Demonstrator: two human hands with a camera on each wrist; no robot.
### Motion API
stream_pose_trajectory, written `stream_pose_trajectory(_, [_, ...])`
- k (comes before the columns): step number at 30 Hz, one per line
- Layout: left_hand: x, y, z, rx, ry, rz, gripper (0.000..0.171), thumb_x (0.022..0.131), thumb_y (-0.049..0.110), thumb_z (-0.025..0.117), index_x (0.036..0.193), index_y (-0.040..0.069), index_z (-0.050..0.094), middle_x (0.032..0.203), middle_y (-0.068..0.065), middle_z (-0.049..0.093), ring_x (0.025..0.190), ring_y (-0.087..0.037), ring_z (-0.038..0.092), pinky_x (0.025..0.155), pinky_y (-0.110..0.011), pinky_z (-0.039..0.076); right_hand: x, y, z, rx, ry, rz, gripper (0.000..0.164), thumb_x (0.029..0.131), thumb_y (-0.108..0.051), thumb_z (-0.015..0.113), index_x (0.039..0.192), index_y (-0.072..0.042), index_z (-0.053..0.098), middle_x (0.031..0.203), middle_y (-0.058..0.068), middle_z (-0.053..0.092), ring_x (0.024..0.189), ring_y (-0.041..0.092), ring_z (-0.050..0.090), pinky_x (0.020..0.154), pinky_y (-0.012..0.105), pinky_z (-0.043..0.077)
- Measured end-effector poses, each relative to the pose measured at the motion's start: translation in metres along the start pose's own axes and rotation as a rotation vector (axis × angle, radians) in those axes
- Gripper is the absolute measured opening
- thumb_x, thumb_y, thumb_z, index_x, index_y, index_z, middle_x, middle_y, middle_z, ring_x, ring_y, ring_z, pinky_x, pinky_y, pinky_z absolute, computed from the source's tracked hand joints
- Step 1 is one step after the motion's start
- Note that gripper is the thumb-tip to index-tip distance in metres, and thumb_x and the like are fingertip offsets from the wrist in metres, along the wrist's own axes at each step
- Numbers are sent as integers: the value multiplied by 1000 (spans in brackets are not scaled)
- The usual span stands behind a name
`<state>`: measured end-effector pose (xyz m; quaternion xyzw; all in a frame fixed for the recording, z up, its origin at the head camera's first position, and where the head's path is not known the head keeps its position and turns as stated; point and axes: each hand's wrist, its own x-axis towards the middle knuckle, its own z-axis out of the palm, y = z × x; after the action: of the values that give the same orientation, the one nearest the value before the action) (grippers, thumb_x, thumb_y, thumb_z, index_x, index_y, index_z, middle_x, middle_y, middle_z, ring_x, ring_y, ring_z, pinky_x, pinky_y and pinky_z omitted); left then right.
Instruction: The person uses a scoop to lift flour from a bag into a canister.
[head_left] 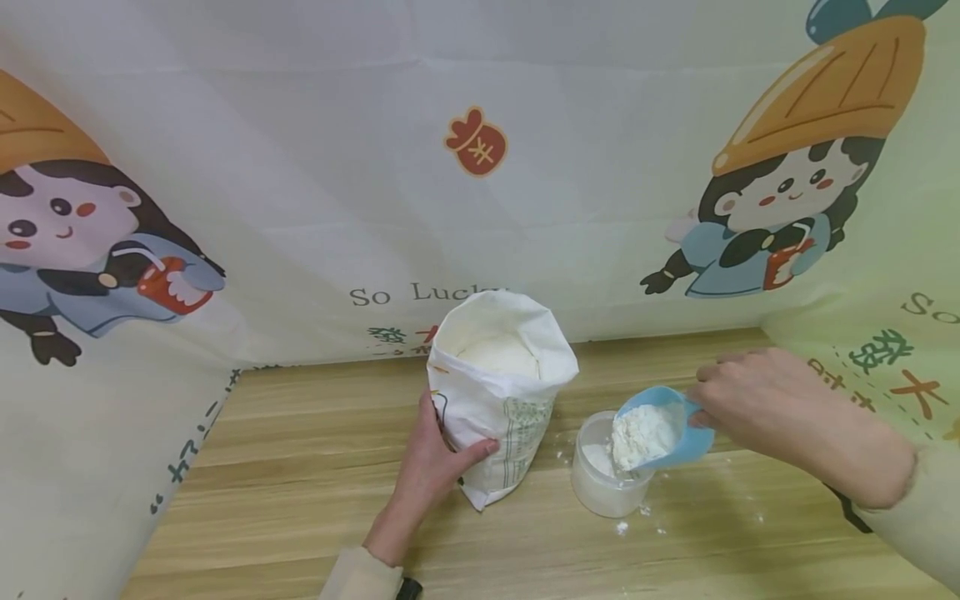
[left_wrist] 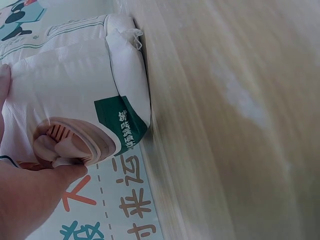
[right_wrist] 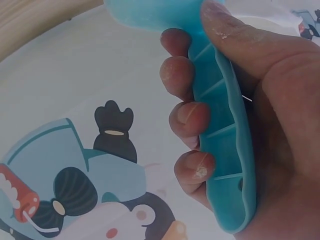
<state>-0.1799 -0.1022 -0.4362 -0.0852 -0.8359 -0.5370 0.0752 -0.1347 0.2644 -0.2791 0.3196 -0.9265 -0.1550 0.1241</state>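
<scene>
A white bag of flour (head_left: pixel 525 425) stands with its mouth open, pale powder (head_left: pixel 501 356) visible inside. My left hand (head_left: pixel 429 467) holds the bag's lower left side between thumb and fingers. In the left wrist view, the thumb (left_wrist: pixel 47 192) lies against the bag's printed front (left_wrist: pixel 65 95). My right hand (head_left: pixel 765 408) grips a blue scoop (head_left: pixel 696 446) heaped with white flour (head_left: pixel 643 435). The scoop is tipped over a clear plastic tub (head_left: pixel 611 493) with white powder in it. Fingers wrap the ribbed scoop handle (right_wrist: pixel 220 130) in the right wrist view.
Specks of flour (head_left: pixel 622 528) lie on the wood-grain table (head_left: pixel 300 483) around the tub. A pale cloth (head_left: pixel 360 167) printed with cartoon figures and lettering hangs behind and along both sides, close behind the bag.
</scene>
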Motion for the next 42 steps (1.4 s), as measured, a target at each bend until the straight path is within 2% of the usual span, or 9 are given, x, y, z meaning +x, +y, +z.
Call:
stream_pose_trajectory(7, [0,1,0,0,-3,-4,116,74,29,96,160,7,21,146,-21,52,133,-36,51,113,-53,39,2,-1,-1,-13,-19,-1,31,78,-36,89,70,-20,64,64,-10,48,57,10,43,47,28,38])
stream_pose_trajectory(21, [0,0,1,-8,1,19,113,73,30,96,157,5,24,140,-21,55,128,-34,54,110,-52,42,5,-6,-4,-31,24,-20,34,76,-34,91,65,-19,62,61,-10,47,55,9,39,45,27,36])
stream_pose_trajectory(35, [1,-2,1,-10,4,24,115,74,28,96,159,6,22,144,-22,52,131,-36,52,112,-53,39,6,-10,-6,-79,43,-34,32,75,-32,92,66,-18,64,60,-8,50,54,11,39,45,26,35])
stream_pose_trajectory(42, [-1,-1,1,11,0,26,117,74,28,96,160,5,20,145,-22,51,132,-38,51,112,-57,39,8,-13,-5,-107,50,-39,34,75,-34,91,64,-19,63,60,-9,47,54,11,38,46,26,35])
